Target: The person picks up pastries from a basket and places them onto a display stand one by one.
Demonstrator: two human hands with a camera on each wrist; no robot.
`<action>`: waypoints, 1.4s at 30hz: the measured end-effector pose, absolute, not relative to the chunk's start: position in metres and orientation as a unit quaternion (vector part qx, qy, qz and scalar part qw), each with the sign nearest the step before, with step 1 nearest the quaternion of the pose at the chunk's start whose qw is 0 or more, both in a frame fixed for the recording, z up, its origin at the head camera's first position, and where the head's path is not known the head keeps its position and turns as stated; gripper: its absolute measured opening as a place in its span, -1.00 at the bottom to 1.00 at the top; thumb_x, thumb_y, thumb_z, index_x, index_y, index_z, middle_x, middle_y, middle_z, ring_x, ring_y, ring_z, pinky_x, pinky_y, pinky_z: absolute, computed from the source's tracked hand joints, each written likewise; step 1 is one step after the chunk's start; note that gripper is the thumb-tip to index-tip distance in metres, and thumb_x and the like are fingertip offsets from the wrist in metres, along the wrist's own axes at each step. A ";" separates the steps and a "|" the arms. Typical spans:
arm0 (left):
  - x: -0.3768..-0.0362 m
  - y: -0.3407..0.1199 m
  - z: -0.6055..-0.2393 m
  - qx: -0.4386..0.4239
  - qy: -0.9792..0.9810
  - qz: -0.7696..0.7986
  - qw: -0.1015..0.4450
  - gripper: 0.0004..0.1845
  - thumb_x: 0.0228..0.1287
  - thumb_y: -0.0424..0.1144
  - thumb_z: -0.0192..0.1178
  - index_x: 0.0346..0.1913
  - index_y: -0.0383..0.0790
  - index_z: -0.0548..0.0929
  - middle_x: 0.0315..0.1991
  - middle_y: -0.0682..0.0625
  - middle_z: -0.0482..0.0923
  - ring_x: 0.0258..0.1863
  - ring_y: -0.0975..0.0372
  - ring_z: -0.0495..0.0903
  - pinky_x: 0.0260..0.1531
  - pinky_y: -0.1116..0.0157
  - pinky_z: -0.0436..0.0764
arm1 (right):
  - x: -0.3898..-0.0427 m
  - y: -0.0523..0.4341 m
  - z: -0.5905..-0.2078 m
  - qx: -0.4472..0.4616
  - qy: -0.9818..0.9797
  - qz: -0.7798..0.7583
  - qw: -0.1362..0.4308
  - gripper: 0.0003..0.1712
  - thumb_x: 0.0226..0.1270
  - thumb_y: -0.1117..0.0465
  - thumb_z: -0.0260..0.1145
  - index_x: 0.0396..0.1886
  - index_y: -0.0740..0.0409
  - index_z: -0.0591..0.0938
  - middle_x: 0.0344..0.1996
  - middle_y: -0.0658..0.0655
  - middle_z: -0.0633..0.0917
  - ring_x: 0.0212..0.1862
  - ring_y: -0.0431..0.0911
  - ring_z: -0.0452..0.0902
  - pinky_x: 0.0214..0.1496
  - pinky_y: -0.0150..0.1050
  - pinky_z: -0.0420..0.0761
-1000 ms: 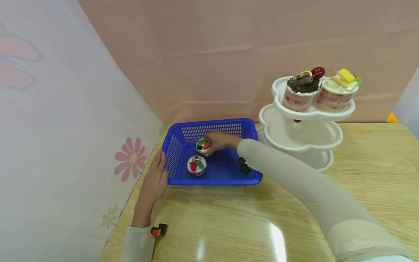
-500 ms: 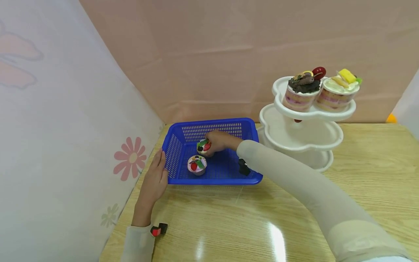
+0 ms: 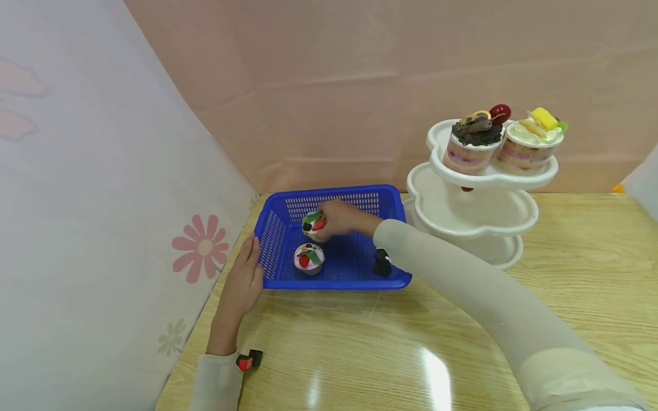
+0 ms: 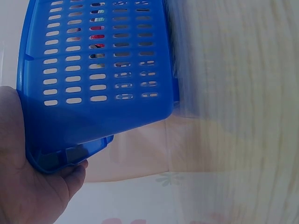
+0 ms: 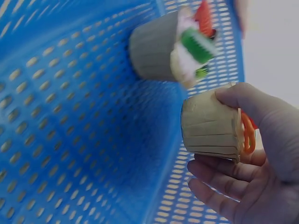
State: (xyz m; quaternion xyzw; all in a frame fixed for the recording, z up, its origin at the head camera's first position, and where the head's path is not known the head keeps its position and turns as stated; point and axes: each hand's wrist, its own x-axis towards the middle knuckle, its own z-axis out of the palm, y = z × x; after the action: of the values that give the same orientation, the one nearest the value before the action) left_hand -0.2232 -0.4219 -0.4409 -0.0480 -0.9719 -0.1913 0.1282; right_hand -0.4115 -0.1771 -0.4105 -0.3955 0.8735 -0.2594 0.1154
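While your right hand reaches across into the blue perforated plastic basket, its fingers and thumb are curled round the small toy cupcake with the beige pleated wrapper, so the thing sits directly inside your grasp, with the wrapper's side against the fingers. In the head view that cupcake is over the far half of the basket, near the back wall, and it appears tipped: its fruit-decorated top faces left and toward you, its base toward your palm, so its long axis runs base to top on a slant rather than upright. I cannot tell whether its base touches the basket floor. A second toy cupcake with a grey wrapper and pink frosting stands upright on the basket floor just in front of it, close but apart, with its top facing up. Your right hand is plainly the nearer 1 to both cupcakes. Your left hand lies against the basket's left outer wall, fingers fairly straight along it, and the left wrist view shows the palm under the near corner of the rim. To the right, well apart, a white 3-tier plastic stand carries 2 layered dessert cups on its top tier, on the light wooden table.
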 end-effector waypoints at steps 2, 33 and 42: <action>-0.224 -0.422 -0.441 -0.047 -0.972 -0.191 0.126 -0.38 0.54 -0.31 -0.18 0.57 -0.41 0.06 0.64 -0.16 -0.11 0.59 -0.09 -0.03 0.47 -0.13 0.15 | -0.410 -0.176 -0.404 -0.394 0.875 -0.262 0.107 -0.33 0.06 -0.04 0.56 0.04 0.31 0.61 -0.24 0.12 0.69 -0.23 -0.07 0.59 -0.25 -0.28 0.60; -0.228 -0.431 -0.448 -0.043 -0.975 -0.177 0.130 -0.39 0.53 -0.31 -0.21 0.56 -0.46 0.07 0.63 -0.22 -0.09 0.58 -0.10 -0.01 0.45 -0.15 0.17 | -0.361 -0.112 -0.331 -0.377 0.856 -0.353 0.003 -0.40 0.06 -0.10 0.56 -0.01 0.14 0.60 -0.28 0.01 0.64 -0.33 -0.13 0.55 -0.35 -0.26 0.57; -0.226 -0.431 -0.450 -0.046 -0.973 -0.180 0.140 -0.39 0.52 -0.33 -0.17 0.55 -0.45 0.10 0.62 -0.21 -0.06 0.59 -0.08 -0.01 0.45 -0.15 0.19 | -0.345 -0.091 -0.331 -0.345 0.859 -0.377 0.015 -0.27 0.06 -0.05 0.58 0.15 0.23 0.57 -0.18 0.06 0.68 -0.23 -0.11 0.61 -0.22 -0.23 0.62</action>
State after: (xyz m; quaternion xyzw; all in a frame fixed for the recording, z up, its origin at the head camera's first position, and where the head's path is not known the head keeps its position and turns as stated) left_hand -0.2261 -0.4307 -0.4505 -0.0460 -0.9726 -0.1800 0.1400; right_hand -0.3446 -0.0905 -0.3306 -0.3452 0.8591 -0.3774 0.0154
